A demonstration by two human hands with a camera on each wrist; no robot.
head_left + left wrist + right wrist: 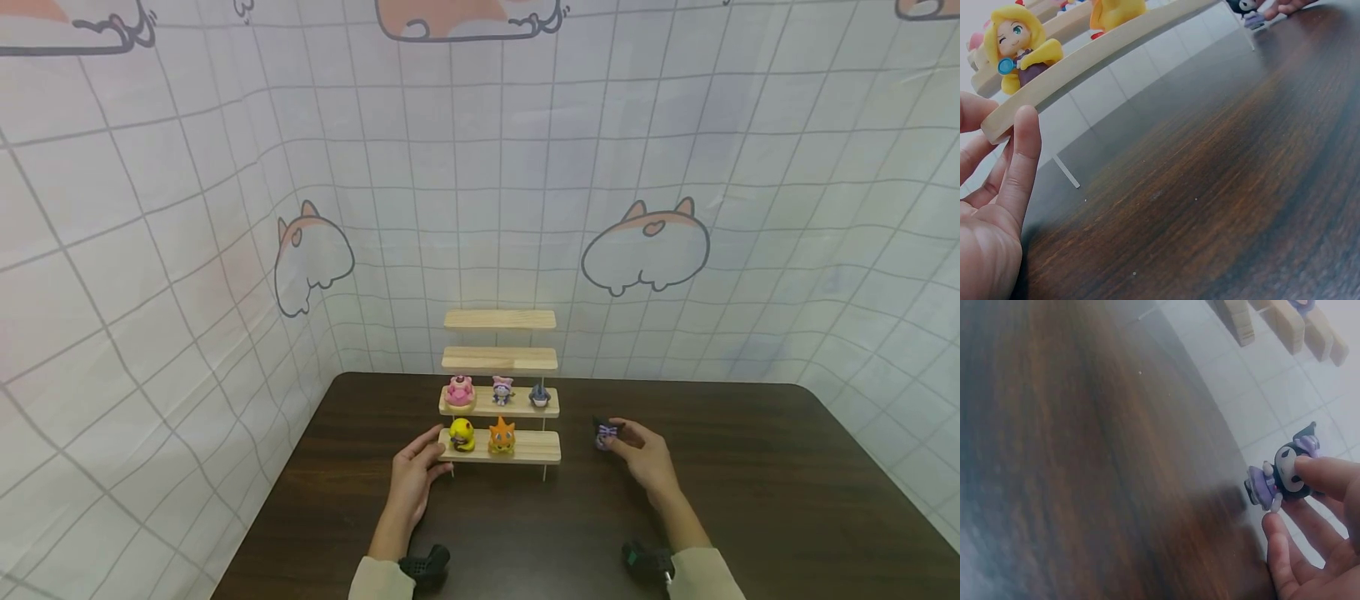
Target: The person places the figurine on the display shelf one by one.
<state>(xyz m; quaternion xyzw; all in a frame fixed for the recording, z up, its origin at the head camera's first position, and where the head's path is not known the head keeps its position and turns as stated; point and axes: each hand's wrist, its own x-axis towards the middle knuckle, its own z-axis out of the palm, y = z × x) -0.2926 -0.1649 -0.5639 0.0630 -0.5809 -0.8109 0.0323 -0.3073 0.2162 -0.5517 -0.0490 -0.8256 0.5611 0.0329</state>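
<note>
My left hand (414, 475) grips the left end of the lowest board of a tiered wooden display stand (536, 450), thumb and fingers around the board's end in the left wrist view. On that board stand a yellow-haired figurine (1016, 47) and an orange spiky-headed figurine (502, 437). To the right of the stand, my right hand (647, 458) pinches a small black-and-purple figurine (1288, 469) between thumb and fingers. Its white face and purple dress show in the right wrist view. My right thumb lies across its head.
One board up stand a pink figurine (460, 393), a pink-hatted figurine (502, 391) and a dark blue-grey figurine (539, 396). The stand is on a dark wooden table (525, 533). A white gridded curtain (495, 167) hangs behind and at both sides.
</note>
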